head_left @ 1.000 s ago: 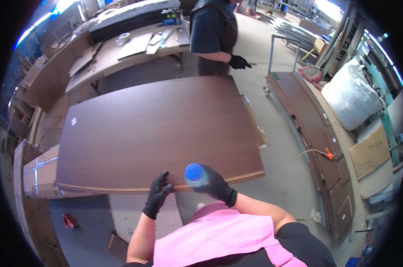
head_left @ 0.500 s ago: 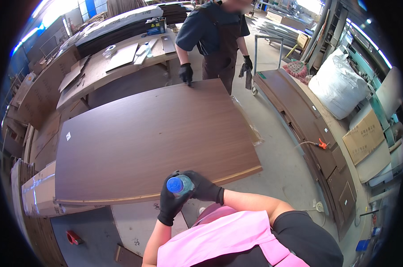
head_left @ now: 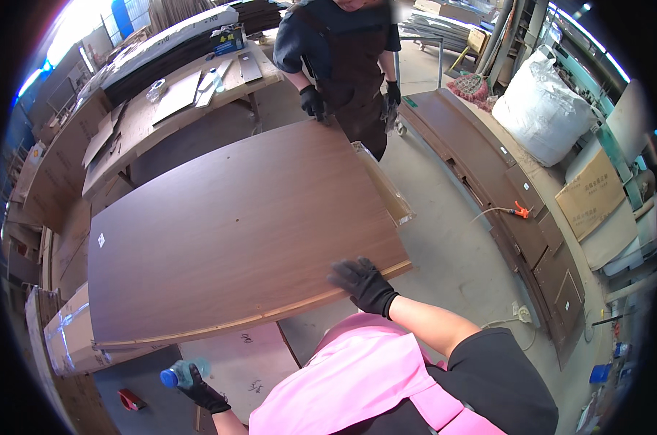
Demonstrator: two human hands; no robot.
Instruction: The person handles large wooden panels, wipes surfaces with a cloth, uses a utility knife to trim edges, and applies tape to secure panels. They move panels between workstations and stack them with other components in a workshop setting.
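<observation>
My left hand (head_left: 199, 390), in a black glove, is closed round a clear plastic bottle (head_left: 169, 378) with a blue cap. It holds the bottle tilted, low beside the near edge of a large dark brown wood-grain panel (head_left: 234, 239). On the panel's near right corner lies my right hand (head_left: 364, 285), gloved in black, its fingers spread and slightly blurred. A small white label (head_left: 101, 240) marks the panel's left end. Across the panel stands a co-worker in a brown apron (head_left: 346, 83), one gloved hand (head_left: 313, 104) at the far edge.
Below the panel are grey and pale boards with a red tool (head_left: 131, 399) on them. A workbench (head_left: 230, 85) stands far left. To the right, stacked brown panels (head_left: 480, 156) carry an orange air gun (head_left: 520, 210). A white sack (head_left: 542, 109) stands behind them.
My hands have parted: the left carries the bottle down and left, while the right has let go of it and come down onto the panel. The co-worker's hand has shifted slightly.
</observation>
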